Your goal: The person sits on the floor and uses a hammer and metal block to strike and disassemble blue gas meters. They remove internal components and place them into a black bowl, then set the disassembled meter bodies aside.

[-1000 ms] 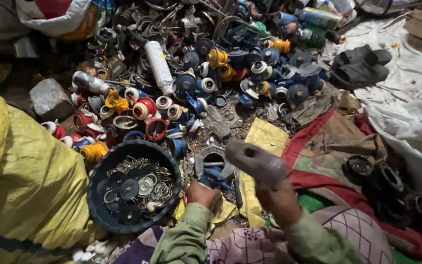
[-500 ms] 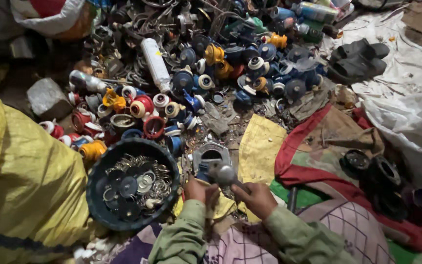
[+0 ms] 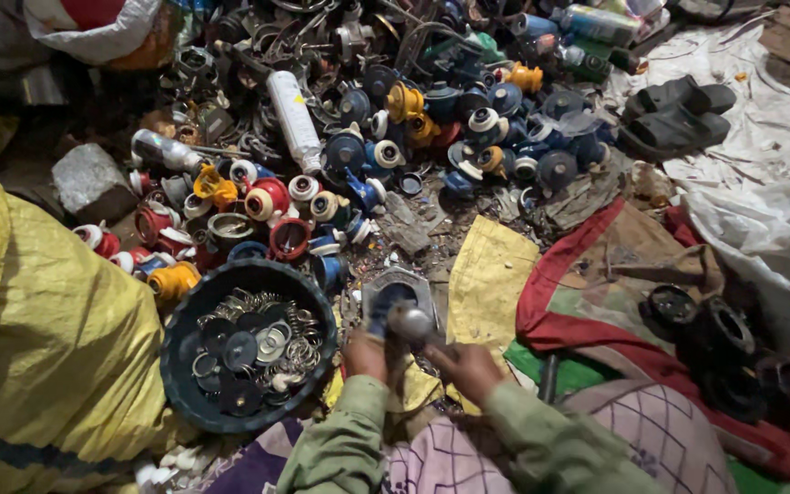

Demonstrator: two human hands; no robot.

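Left hand (image 3: 366, 352): fingers wrapped around blue part (image 3: 381, 316), near the middle.
Right hand (image 3: 468, 366): fingers closed around hammer (image 3: 411, 322).
Tip: hit straight down, thumb clear.
Left side: dark bowl (image 3: 185, 384) of rings.

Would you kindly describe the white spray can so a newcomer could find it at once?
Start at the big scrap pile above the dark round bowl. Near the pile's upper middle lies a white spray can, on its side. It is the only long, plain white cylinder among the small round caps.
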